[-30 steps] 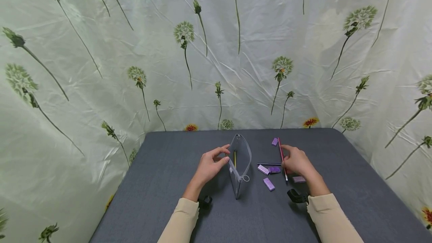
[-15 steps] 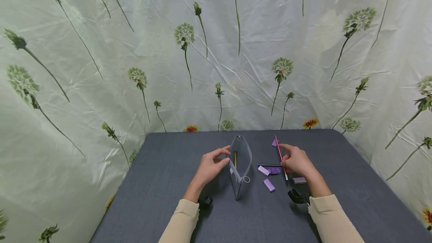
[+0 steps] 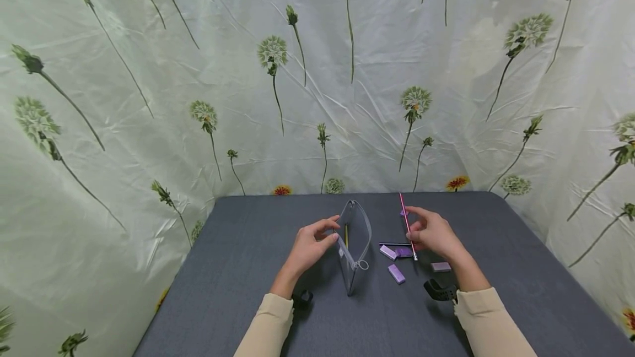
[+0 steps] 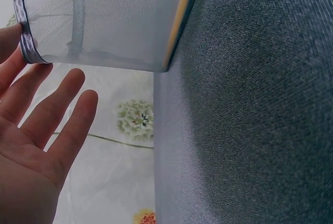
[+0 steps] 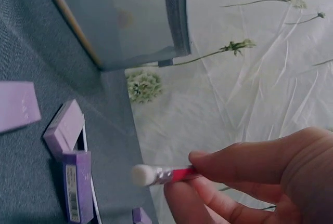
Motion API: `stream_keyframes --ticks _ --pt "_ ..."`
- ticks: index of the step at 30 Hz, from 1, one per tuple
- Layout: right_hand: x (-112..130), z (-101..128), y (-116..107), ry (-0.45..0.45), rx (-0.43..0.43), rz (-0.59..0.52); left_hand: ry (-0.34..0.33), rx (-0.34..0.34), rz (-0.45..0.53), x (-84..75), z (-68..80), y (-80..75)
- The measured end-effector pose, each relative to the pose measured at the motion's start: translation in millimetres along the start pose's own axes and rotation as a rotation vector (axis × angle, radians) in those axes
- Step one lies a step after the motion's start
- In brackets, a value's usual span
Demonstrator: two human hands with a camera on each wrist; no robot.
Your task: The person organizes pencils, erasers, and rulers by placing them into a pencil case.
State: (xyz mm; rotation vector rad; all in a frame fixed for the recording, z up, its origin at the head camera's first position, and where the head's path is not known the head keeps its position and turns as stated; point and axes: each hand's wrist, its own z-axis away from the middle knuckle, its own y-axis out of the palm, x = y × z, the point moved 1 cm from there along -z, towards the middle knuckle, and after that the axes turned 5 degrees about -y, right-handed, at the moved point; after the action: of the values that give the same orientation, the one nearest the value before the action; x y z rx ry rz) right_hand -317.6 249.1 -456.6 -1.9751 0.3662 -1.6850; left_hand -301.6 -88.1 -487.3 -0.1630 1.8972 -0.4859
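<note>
A dark grey cloth-covered table (image 3: 248, 291) fills the near part of the scene, and behind it and on both sides hangs a pale, creased curtain (image 3: 149, 98) printed with dandelion heads and long stems. At the middle of the table stands a see-through mesh pencil case (image 3: 354, 238), its zip gaping at the top. Inside lies a yellow pencil (image 3: 345, 234), seen through the mesh against the bottom edge.

The left hand (image 3: 308, 245) sits at the case's left side; its thumb and forefinger pinch the rim of the opening, while the other fingers spread loose and straight, as the left wrist view shows. The right hand (image 3: 432, 234), to the right of the case, has its thumb and fingers curled round a pink pencil (image 3: 408, 226), lifted off the table and slanting with its white eraser end nearest the camera and its tip towards the far edge.

Beneath and beside that hand lie several small purple erasers (image 3: 396, 273): one near the case, a darker one just behind it, another at the right by the wrist, and one at the far side that the pencil partly covers. A thin dark pen (image 3: 392, 244) lies crosswise among them, its right end hidden under the hand. A black strap (image 3: 439, 291) shows at the right wrist, and another at the left is mostly out of sight behind the sleeve.
</note>
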Motion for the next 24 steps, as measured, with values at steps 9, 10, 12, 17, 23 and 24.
stream_keyframes --ticks 9,10,12,17,23,24 --pt "14.5 0.6 3.1 -0.008 0.008 -0.065 -0.004 0.006 0.005 -2.6 0.4 -0.6" --pt "16.5 1.2 3.6 -0.010 0.009 -0.070 -0.003 0.007 0.007 -2.8 0.3 -0.5" --pt "20.9 2.5 4.8 -0.012 0.009 -0.085 -0.006 0.012 0.014 -2.8 0.1 -0.2" --pt "31.8 5.5 8.9 -0.031 0.011 -0.144 -0.007 0.021 0.021 -2.2 -0.5 1.2" --pt "42.7 7.0 15.2 -0.064 0.028 -0.207 0.000 0.021 0.029 -3.4 -0.1 1.8" --pt "43.8 7.1 16.1 -0.068 0.032 -0.216 0.001 0.019 0.030 -3.3 -0.2 1.9"
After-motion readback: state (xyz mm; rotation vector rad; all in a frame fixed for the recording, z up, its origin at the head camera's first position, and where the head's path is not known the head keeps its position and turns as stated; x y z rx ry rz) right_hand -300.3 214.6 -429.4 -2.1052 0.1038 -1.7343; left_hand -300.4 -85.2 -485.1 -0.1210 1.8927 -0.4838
